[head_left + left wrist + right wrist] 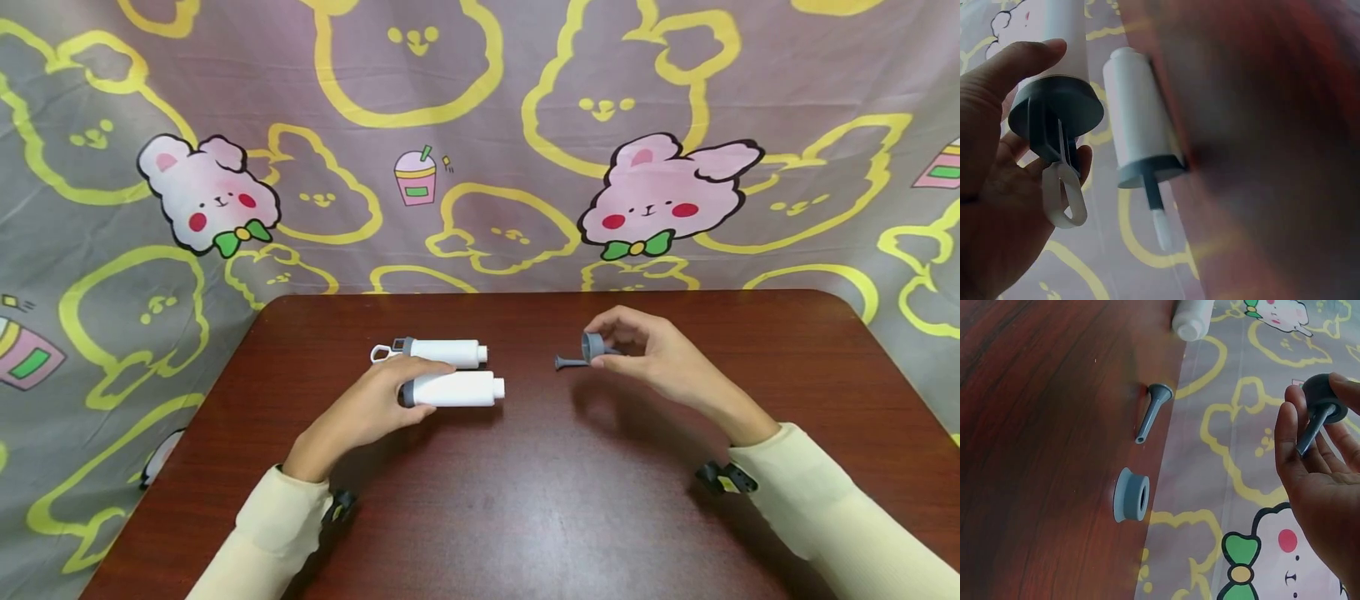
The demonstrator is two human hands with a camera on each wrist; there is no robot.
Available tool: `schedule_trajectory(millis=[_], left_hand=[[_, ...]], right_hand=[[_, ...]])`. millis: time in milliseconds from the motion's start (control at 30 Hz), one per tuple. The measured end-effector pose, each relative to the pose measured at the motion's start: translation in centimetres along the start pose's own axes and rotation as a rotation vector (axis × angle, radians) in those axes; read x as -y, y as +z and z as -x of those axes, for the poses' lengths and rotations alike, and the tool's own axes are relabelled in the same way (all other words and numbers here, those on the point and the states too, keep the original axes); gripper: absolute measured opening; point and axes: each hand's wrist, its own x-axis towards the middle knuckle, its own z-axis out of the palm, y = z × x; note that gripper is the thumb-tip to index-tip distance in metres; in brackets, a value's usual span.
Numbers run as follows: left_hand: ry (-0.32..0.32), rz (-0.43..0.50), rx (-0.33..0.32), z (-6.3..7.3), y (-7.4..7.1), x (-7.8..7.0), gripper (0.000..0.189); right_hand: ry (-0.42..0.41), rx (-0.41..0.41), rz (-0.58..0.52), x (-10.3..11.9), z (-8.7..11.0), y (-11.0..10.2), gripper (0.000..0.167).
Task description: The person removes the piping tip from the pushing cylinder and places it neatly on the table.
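Left hand (367,406) has thumb and fingers wrapped round the near white bottle (457,389), so its loop handle (1051,199) is hidden in the head view, and the left wrist view chops off its neck end. Far white bottle (446,354) lies just beyond. Right hand (656,354), reaching in from the near right, pinches a grey cap (593,346) above the worktop (525,492). Grey funnel (570,362) sits just left; grey ring (1132,495) only shows in the right wrist view.

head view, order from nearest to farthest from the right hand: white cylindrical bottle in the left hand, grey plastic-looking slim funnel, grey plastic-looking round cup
1. Grey round cup: held in the right hand itself.
2. Grey slim funnel: just left of the cup.
3. White cylindrical bottle: farther left, in the left hand.
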Motion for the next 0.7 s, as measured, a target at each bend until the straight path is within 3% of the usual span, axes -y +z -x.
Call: schedule_trajectory(millis=[700], left_hand=[[-0.083, 0.045, 0.085, 1.4, 0.9, 2.7, 0.050]], right_hand=[[0.036, 0.000, 0.018, -0.3, 0.4, -0.2, 0.033]])
